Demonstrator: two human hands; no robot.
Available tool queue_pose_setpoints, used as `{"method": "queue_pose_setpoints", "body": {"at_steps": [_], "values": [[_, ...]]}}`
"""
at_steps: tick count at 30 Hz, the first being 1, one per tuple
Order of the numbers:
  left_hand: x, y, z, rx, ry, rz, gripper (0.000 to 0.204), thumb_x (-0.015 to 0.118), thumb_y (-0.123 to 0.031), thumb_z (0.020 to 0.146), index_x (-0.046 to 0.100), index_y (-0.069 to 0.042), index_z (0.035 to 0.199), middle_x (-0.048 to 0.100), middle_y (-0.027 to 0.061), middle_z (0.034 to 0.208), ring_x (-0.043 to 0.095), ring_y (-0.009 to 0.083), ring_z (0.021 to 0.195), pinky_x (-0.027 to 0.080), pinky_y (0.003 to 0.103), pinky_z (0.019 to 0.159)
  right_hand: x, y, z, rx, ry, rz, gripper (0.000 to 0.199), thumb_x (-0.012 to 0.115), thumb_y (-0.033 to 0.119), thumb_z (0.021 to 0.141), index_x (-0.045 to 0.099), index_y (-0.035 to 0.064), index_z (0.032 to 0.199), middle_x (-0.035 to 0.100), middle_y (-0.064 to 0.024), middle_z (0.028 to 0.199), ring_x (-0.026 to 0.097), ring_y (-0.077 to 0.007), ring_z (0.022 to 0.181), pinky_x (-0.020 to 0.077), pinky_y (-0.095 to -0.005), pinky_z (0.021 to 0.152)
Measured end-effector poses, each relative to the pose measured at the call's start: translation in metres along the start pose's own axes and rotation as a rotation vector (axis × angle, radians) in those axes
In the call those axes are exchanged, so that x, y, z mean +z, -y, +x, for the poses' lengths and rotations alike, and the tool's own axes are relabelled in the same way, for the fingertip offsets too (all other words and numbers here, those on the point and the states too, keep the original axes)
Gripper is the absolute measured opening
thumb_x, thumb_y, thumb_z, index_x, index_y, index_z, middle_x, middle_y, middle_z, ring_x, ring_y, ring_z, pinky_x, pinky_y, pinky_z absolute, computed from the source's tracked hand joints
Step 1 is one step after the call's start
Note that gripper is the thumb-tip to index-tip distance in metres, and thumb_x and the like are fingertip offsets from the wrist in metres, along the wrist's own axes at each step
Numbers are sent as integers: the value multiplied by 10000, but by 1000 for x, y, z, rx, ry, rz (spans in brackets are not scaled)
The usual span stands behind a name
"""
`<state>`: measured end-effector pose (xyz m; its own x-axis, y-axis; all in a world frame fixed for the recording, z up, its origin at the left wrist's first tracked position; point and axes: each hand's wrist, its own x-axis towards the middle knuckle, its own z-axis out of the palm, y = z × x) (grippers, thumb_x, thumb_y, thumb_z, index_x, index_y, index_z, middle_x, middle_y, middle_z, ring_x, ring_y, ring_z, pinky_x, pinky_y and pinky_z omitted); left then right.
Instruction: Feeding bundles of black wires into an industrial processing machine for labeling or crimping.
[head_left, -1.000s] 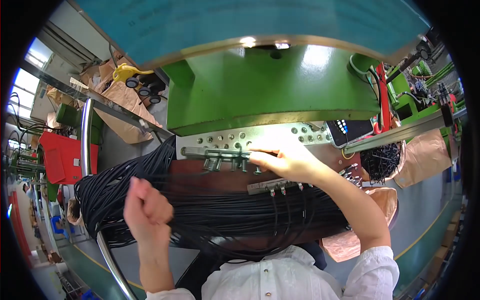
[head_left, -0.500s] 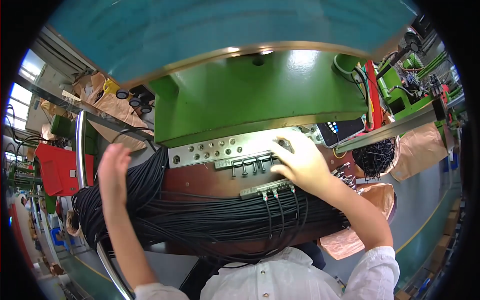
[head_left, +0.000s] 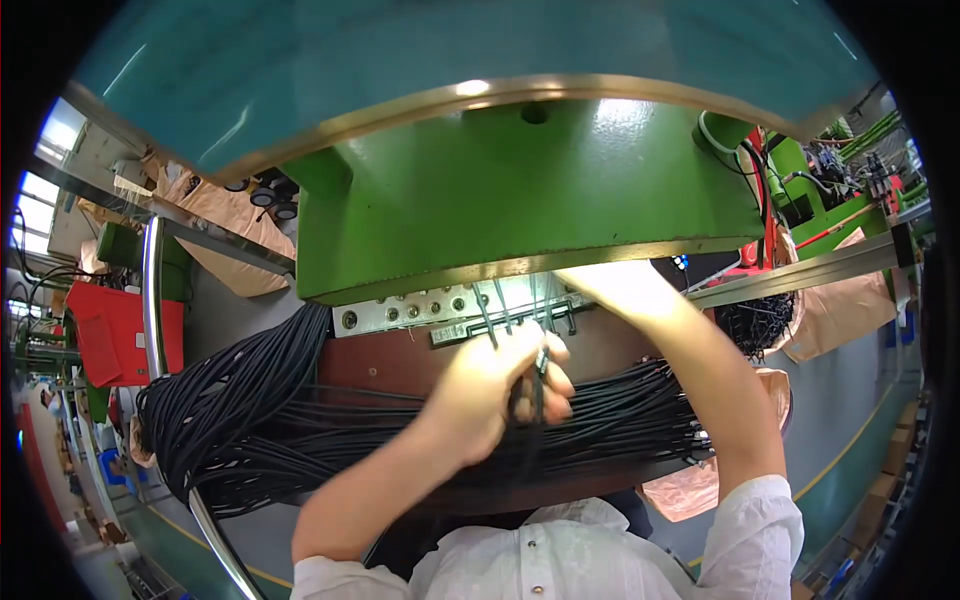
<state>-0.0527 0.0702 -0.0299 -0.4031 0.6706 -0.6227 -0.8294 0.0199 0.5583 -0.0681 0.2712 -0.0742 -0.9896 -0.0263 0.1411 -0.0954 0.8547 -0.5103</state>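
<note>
My left hand (head_left: 505, 375) is closed around several black cables (head_left: 484, 318), in front of the metal plate. The cable lengths run up from its fingers toward the lower edge of the green machine body (head_left: 520, 200). A small metallic piece (head_left: 542, 362) shows by the fingertips. My right hand (head_left: 600, 280) reaches under the green body; its fingers are hidden there, so their hold cannot be seen. Below the hands a thick bundle of black cables (head_left: 370, 430) lies across the brown table (head_left: 375, 355). A narrow metal bar (head_left: 455, 335) lies along the plate's near edge.
The holed metal plate (head_left: 375, 315) sits under the green body. A blue-green panel (head_left: 480, 45) hangs overhead. At the left are a red box (head_left: 120, 335) and a chrome rail (head_left: 153, 290). A heap of black parts (head_left: 755, 325) in brown paper lies right.
My left hand has come from the far left to the middle and now holds cables. My right hand has moved up under the green body. The near metal bar with cable ends is no longer visible.
</note>
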Motion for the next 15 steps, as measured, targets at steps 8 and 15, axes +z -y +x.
{"method": "queue_pose_setpoints", "body": {"at_steps": [8,15], "values": [[-55,-48,61,423,-13,243,221,496,-194,909,570,0,987,623,156,817,613,238,761,502,354,594,-2,-18,-11,-70,-100,-62,259,512,212,904,603,30,1063,627,-155,1022,596,-237,853,470,-375,815],[-90,-58,74,721,-366,1342,258,513,-203,919,544,-11,1088,631,112,836,606,245,752,511,331,696,8,10,-52,-74,-57,-118,255,519,201,899,600,29,1068,622,-158,1030,592,-237,873,470,-372,821]]}}
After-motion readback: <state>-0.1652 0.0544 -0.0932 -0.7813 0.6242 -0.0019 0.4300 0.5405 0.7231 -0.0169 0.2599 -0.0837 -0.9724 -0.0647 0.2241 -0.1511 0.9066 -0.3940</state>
